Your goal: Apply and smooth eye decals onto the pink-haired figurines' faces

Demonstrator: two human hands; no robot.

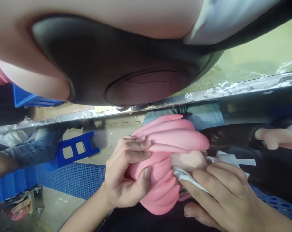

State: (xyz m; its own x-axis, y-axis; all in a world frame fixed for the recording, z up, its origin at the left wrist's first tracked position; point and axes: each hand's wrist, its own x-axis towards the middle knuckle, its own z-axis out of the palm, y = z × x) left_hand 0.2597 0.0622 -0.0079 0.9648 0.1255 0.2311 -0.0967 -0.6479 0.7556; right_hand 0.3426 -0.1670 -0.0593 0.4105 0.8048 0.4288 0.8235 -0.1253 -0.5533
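Observation:
A figure's head with pink sculpted hair lies below the table edge, its pale face part showing between the hair and my fingers. My left hand is closed round the hair from the left, fingers over the top and thumb below. In my right hand is a crumpled white cloth, pressed by the index finger against the border of hair and pale part. The cloth's loose ends stick out behind my knuckles. A black body part with a pale moulded arm extends to the right.
A large black and pale figure overhangs from above, on a greenish table with a foil-covered edge. At left are a person's jeans-clad leg, a blue plastic stool and blue perforated matting.

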